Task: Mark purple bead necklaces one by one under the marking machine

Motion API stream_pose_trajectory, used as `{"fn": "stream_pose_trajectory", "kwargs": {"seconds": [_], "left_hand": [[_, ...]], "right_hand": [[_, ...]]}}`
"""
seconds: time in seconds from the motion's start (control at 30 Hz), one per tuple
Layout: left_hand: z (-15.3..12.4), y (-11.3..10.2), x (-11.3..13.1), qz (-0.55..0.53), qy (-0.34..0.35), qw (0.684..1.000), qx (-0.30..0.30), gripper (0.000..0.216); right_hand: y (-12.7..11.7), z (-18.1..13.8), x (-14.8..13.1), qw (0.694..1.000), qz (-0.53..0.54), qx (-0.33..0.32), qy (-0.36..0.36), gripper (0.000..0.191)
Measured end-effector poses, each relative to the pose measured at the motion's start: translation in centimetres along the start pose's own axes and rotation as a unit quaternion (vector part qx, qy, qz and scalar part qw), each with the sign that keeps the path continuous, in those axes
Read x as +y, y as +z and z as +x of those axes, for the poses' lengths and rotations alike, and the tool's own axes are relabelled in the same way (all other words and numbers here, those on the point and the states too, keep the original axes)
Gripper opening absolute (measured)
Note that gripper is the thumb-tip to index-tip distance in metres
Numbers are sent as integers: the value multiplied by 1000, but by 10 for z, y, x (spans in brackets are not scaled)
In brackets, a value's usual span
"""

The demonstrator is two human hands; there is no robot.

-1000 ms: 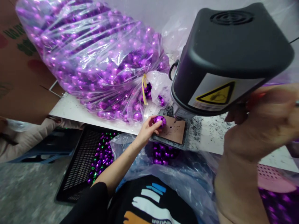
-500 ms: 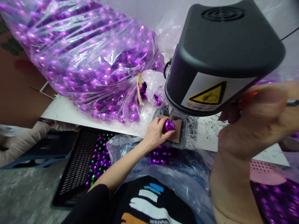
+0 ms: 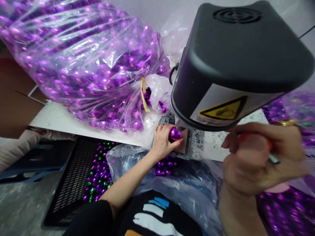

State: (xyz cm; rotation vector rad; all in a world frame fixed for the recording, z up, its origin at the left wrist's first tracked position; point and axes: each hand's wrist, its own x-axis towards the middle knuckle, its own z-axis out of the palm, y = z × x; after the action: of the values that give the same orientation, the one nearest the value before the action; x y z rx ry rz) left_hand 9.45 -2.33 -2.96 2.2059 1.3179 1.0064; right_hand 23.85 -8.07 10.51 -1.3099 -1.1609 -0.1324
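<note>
A shiny purple faceted ball is pinched between the thumb and fingers of my left hand. It sits on a brown wooden block fixed to the grey base of a black bench drill press. The spindle end comes down right at the ball; the machine's head hides whether a bit is in it. My right hand, slightly blurred, is wrapped round the drill press's feed lever, which has a red knob and a metal rod.
A tied clear bag of purple balls lies at the left of the white table. Dark shavings are scattered by the base. Below stands a black crate with purple and green beads. Plastic sheeting covers my lap, with purple balls on it.
My right hand has swung down and towards me with the lever. The left hand keeps the ball on the block. The whole view has shifted slightly.
</note>
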Motion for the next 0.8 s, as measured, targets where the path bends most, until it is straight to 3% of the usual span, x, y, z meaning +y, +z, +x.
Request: {"fn": "stream_pose_trajectory", "kwargs": {"seconds": [0.1,0.23,0.43,0.63,0.8], "left_hand": [[-1,2,-1,11,10,1000,4,44],[-2,2,-2,3,11,1000,-1,42],[-3,3,-2,-22,4,1000,-5,38],[-4,4,-3,-25,-10,999,-20,43],[-4,4,-4,-27,-10,999,-24,43]], "right_hand": [[-11,-17,14,996,-6,-61,-59,20],[-13,-24,25,990,9,-62,-123,18],[-6,-21,27,990,7,-59,-125,8],[3,-26,31,988,13,-41,-146,13],[7,-33,30,992,-23,-23,-122,26]]}}
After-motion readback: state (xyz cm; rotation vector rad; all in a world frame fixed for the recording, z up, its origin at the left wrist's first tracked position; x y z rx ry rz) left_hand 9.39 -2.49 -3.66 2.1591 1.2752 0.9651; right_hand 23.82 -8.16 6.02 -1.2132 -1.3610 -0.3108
